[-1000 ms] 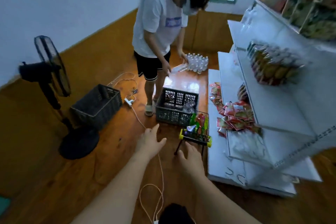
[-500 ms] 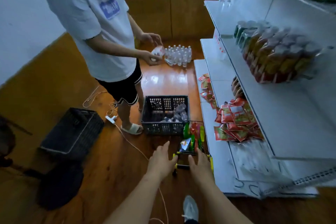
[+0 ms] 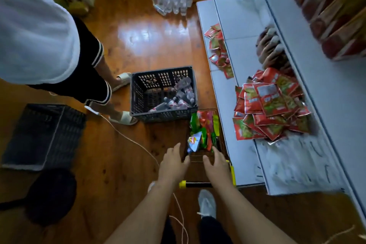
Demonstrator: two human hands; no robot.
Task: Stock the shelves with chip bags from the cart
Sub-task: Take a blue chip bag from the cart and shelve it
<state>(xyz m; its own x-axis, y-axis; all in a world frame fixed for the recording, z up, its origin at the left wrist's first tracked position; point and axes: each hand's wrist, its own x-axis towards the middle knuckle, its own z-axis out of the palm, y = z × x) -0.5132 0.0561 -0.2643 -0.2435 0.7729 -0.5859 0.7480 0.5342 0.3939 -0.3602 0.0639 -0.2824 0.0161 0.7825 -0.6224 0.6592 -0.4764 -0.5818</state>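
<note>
Both hands have come down over the near end of the cart (image 3: 204, 134) since a moment ago, when they were reaching out across open floor. The left hand (image 3: 174, 166) is spread wide, fingers loose, its tips at the cart's left rim and holding nothing. The right hand (image 3: 215, 164) is just as open, palm down over the basket's near edge, also holding nothing; whether it touches the wire I cannot tell. Just ahead of the fingertips lie the chip bags (image 3: 202, 130), green, red and one pale blue, packed upright in the basket. Under the wrists runs the cart's handle (image 3: 195, 185) with its yellow ends. To the right of the right hand, close by, sits the white shelf (image 3: 243, 156), and further along it a heap of red packets (image 3: 267, 105). Beyond the cart is a dark crate (image 3: 162, 93) with bottles in it, and left of that another person's legs. So the approach is done, and by my reckoning the first grab of a bag comes next, with a short carry rightward to the shelf.
</note>
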